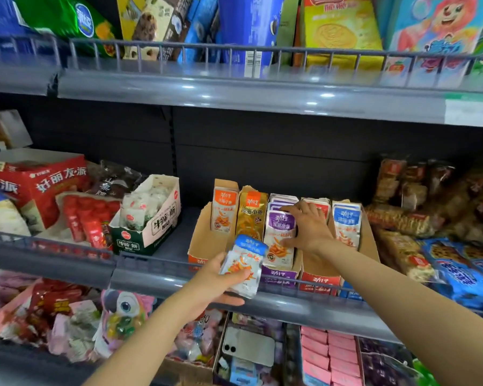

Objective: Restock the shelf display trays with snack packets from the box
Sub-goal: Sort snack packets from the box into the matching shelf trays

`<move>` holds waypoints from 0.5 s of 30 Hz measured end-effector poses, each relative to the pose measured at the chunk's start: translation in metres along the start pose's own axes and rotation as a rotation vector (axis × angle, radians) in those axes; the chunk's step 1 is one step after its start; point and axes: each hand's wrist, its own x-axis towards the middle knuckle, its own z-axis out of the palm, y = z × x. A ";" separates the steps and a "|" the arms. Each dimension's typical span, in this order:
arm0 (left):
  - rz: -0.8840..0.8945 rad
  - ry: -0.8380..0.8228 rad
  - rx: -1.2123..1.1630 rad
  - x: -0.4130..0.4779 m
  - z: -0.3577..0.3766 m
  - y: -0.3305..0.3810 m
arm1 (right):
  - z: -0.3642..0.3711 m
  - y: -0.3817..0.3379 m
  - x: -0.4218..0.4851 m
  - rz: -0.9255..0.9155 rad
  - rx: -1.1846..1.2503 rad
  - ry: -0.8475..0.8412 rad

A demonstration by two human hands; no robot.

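Left grip [215, 277] is closed round a blue-topped snack packet [243, 263], pinched at its lower end between thumb and fingers and held just in front of the shelf edge [151, 278], near the row of cardboard display trays. The packet's long axis is held close to upright, leaning a little to the right, which roughly matches the way the stocked packets are stood in their trays. By colour, its place is judged to be the blue tray [370, 240] at the right end of the row, where matching blue packets [346, 222] are already stood on end. That tray lies to the right of and farther back than the held packet, with the purple tray [279, 275] and the red tray [319, 281] between them. Right grip [310, 227] is spread open, its fingers laid over the top and face of the purple packets [279, 235], nothing being seen pinched in it; it is the nearer of the two to the blue tray, and its forearm crosses the direct path. A rightward, far-going carry over or round that arm would therefore be called for, or a handover. The box is not seen.
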 end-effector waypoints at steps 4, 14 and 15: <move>0.051 0.035 0.005 -0.006 0.009 -0.001 | 0.003 -0.001 -0.005 0.007 -0.001 -0.019; 0.152 0.078 -0.172 -0.007 0.042 0.016 | -0.049 -0.013 -0.067 0.082 1.143 -0.149; 0.142 0.059 -0.183 -0.006 0.050 0.020 | -0.050 -0.009 -0.072 0.086 1.165 -0.180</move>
